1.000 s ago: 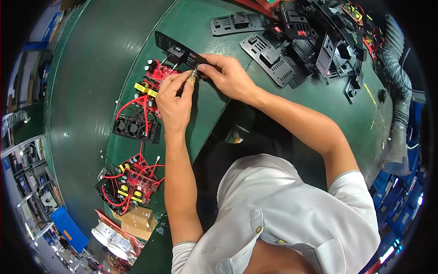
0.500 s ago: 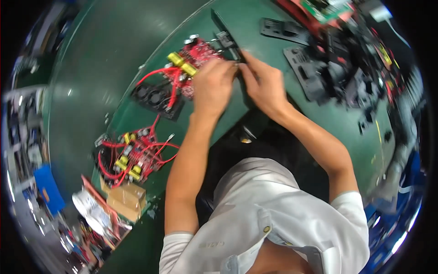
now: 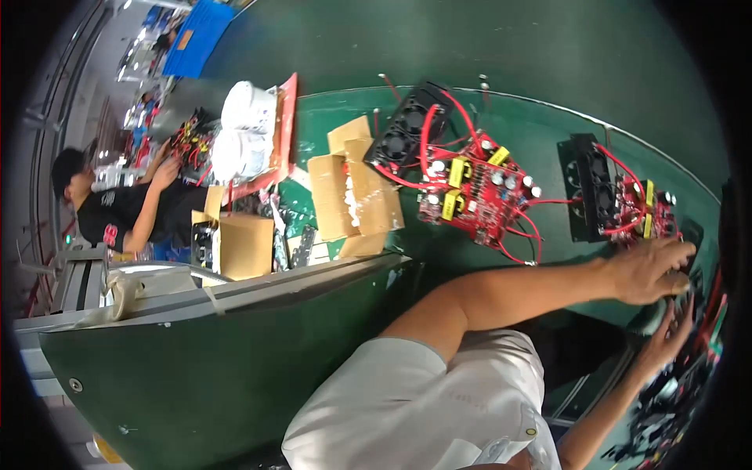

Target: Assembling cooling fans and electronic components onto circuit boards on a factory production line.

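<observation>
My left hand (image 3: 652,270) reaches to the far right of the view, fingers bent around a black plastic panel (image 3: 692,241), part of which stands out beyond the fingertips. My right hand (image 3: 666,342) is just below, its thumb and fingers closing on the panel's lower end, where the grip is partly hidden. Left of my left hand lies a red circuit board (image 3: 646,210) with yellow parts, wired to a black fan unit (image 3: 594,188). Another red circuit board (image 3: 482,192) lies farther left, with red wires to a black twin-fan unit (image 3: 411,125).
Left on the green bench stand an open cardboard box (image 3: 329,196) and white tubs (image 3: 247,129) on a reddish tray. A co-worker in black (image 3: 149,215) handles wired parts at far left. Dark loose parts (image 3: 666,407) crowd the lower right. A blue bin (image 3: 196,37) stands beyond.
My view has swung left, so the bench things shift right and the co-worker and boxes come into view. Both hands remain together at the black panel.
</observation>
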{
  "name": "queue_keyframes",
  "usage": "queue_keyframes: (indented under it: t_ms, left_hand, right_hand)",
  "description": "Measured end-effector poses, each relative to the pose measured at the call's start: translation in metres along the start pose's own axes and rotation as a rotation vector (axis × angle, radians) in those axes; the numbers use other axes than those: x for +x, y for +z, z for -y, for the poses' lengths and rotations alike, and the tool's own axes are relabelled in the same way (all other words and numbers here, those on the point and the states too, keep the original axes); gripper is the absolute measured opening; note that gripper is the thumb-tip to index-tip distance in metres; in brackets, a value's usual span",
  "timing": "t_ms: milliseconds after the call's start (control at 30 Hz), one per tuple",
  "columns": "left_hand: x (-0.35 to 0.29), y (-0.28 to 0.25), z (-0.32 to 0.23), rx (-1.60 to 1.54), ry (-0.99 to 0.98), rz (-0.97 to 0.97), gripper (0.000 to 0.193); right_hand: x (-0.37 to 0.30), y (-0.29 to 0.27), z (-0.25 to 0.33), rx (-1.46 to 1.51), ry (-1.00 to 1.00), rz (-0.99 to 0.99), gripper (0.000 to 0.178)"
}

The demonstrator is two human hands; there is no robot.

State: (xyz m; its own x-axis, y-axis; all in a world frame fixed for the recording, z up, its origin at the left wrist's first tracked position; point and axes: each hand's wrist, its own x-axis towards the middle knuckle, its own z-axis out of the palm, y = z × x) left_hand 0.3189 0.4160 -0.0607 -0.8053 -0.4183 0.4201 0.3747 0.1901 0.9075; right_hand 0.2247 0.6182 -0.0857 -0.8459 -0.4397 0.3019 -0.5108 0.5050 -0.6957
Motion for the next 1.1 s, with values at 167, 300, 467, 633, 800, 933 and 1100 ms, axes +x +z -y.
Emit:
queue_keyframes:
  t_ms: [167,300,467,633,800,933,1100]
  left_hand:
    - [-0.002,0.011,0.0,0.02,-0.003,0.086,0.081]
    - [-0.001,0.012,0.004,0.074,0.043,0.054,0.088]
    - [0.0,0.004,-0.004,0.027,-0.043,0.093,0.058]
    - [-0.002,-0.01,0.0,0.304,0.124,0.099,0.017]
    - [-0.001,-0.012,0.001,0.428,0.099,0.02,0.015]
    - [-0.002,-0.011,0.005,0.407,0.044,0.041,0.019]
    - [-0.005,-0.006,0.006,0.352,0.031,0.0,0.021]
  right_hand:
    - [0.005,0.007,0.005,0.251,0.125,0.141,0.035]
    - [0.014,0.014,0.016,0.249,0.221,0.243,0.035]
    - [0.018,0.012,0.016,0.34,0.339,0.346,0.033]
    - [0.027,0.016,0.042,0.494,0.39,0.398,0.022]
    - [0.028,0.017,0.062,0.44,0.323,0.384,0.022]
    - [0.029,0.017,0.065,0.211,0.162,0.347,0.021]
    - [0.045,0.002,0.042,0.041,-0.045,0.448,0.023]
